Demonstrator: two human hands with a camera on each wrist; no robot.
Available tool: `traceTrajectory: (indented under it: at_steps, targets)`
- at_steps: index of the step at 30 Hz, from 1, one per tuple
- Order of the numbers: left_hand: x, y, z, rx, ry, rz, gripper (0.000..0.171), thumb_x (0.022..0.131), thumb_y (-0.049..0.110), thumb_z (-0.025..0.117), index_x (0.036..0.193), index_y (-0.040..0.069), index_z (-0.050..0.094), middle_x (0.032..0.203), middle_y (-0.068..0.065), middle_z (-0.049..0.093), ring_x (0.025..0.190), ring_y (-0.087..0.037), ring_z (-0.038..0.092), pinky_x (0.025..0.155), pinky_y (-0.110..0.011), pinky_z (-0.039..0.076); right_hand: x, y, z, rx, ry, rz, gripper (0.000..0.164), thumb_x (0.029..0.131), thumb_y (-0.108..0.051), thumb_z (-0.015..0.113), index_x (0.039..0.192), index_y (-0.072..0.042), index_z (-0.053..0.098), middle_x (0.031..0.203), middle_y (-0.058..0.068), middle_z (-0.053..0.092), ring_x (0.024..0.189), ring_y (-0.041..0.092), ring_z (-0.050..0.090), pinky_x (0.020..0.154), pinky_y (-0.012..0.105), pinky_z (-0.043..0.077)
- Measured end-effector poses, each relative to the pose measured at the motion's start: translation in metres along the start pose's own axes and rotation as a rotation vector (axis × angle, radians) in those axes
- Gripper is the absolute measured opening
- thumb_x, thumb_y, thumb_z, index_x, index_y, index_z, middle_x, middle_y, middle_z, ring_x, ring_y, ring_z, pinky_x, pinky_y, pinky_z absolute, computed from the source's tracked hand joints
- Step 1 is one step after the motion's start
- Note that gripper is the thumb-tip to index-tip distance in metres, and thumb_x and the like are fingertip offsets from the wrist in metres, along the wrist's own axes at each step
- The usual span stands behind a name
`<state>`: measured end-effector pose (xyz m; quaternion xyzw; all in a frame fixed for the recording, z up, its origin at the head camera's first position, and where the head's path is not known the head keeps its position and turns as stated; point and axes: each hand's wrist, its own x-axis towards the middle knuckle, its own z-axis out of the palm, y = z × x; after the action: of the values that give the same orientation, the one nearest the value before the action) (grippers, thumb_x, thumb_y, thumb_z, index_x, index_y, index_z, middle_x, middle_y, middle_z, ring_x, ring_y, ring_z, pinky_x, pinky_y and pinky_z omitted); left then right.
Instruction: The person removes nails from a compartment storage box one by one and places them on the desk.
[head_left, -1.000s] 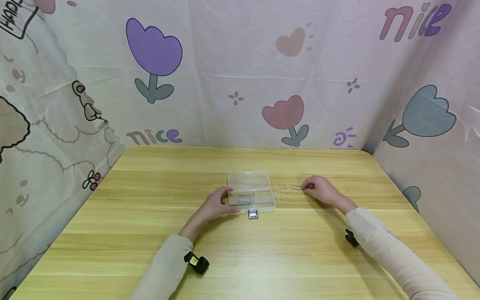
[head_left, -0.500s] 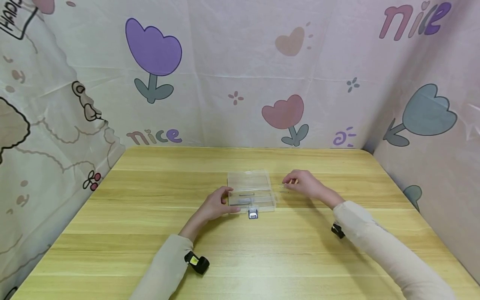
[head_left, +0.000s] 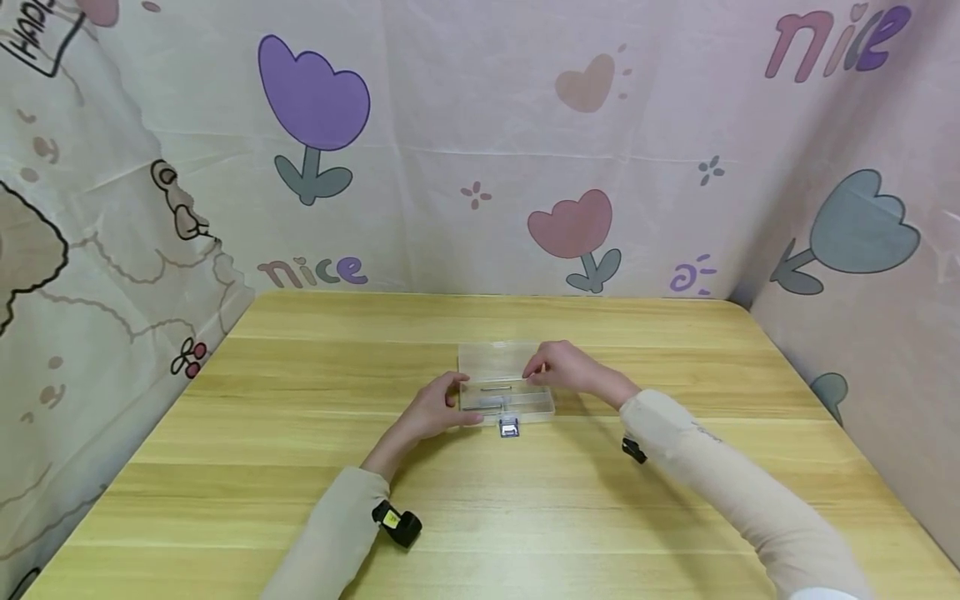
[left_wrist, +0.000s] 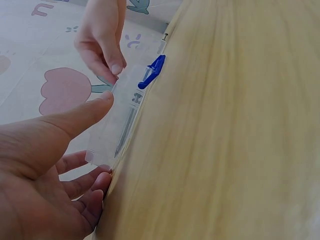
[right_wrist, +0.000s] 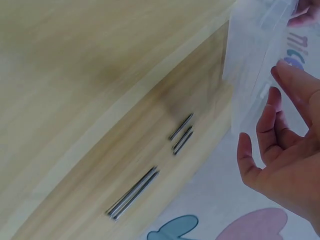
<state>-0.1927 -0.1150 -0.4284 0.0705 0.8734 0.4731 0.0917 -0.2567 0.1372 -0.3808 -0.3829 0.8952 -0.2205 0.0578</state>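
Note:
A clear plastic box (head_left: 536, 406) lies with its lid (head_left: 491, 358) folded back and a blue latch (left_wrist: 152, 74) at its front. My left hand (head_left: 429, 410) grips the left end, thumb at the front edge and fingers at the back. Inside the compartments are metal nails (head_left: 495, 388). My right hand (head_left: 567, 367) is over the box's right end near the hinge. In the right wrist view its thumb and index tips stand apart, with nothing visible between them; whether they touch the box I cannot tell. Three short nails (right_wrist: 181, 126) and two long nails (right_wrist: 131, 193) lie on the table.
The wooden table (head_left: 525, 517) reaches back to a printed cloth backdrop (head_left: 442, 92). A second cloth side hangs along the left (head_left: 127, 350). Black wrist cameras sit on the left sleeve (head_left: 397, 525) and the right sleeve (head_left: 633, 450).
My right hand has moved left, from the long nails past the short ones to the box's right end. The left hand has kept its grip on the box.

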Motion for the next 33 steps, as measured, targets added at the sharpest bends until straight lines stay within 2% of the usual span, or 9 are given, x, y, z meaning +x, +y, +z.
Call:
traceTrajectory:
  at_steps: [6,12,19,24,33]
  targets:
    - [0.001,0.001,0.001,0.0,0.003,-0.007,0.072,0.074,0.025,0.086,0.134,0.005,0.052,0.117,-0.009,0.056,0.096,-0.025,0.047,0.078,-0.037,0.042,0.011,-0.004,0.008,-0.008,-0.016,0.0,0.009,0.082,0.0,0.074,0.089,-0.004,0.078,0.082,0.0,0.066,0.076,0.012,0.058,0.071,0.027,0.049]
    - [0.0,0.002,0.001,0.001,-0.002,0.003,0.072,0.074,0.025,0.086,0.134,0.003,0.051,0.115,-0.01,0.055,0.094,-0.025,0.047,0.077,-0.037,0.041,0.016,-0.009,0.012,0.034,-0.03,-0.024,0.007,0.081,-0.002,0.075,0.087,-0.004,0.077,0.082,0.001,0.065,0.077,0.014,0.059,0.071,0.026,0.049]
    - [0.0,0.002,0.0,-0.021,-0.004,0.0,0.072,0.074,0.024,0.085,0.134,0.004,0.051,0.115,-0.009,0.055,0.094,-0.024,0.047,0.076,-0.036,0.041,0.022,-0.011,0.017,0.056,-0.032,-0.038,0.007,0.082,-0.001,0.075,0.088,-0.004,0.077,0.087,0.003,0.071,0.082,0.015,0.064,0.076,0.028,0.051]
    - [-0.001,0.002,-0.001,-0.027,-0.011,0.005,0.072,0.074,0.023,0.086,0.134,0.003,0.051,0.107,-0.008,0.054,0.089,-0.023,0.046,0.071,-0.033,0.04,0.025,-0.014,0.023,0.025,-0.013,-0.058,0.006,0.08,-0.003,0.076,0.085,-0.006,0.077,0.083,0.001,0.069,0.08,0.015,0.059,0.078,0.03,0.047]
    - [-0.001,0.003,0.0,-0.031,-0.008,-0.006,0.074,0.074,0.024,0.085,0.136,0.003,0.05,0.122,-0.012,0.055,0.098,-0.025,0.049,0.081,-0.039,0.044,0.028,-0.016,0.026,-0.051,-0.015,-0.077,0.004,0.08,-0.008,0.077,0.083,-0.01,0.078,0.081,-0.003,0.071,0.078,0.012,0.056,0.077,0.028,0.045]
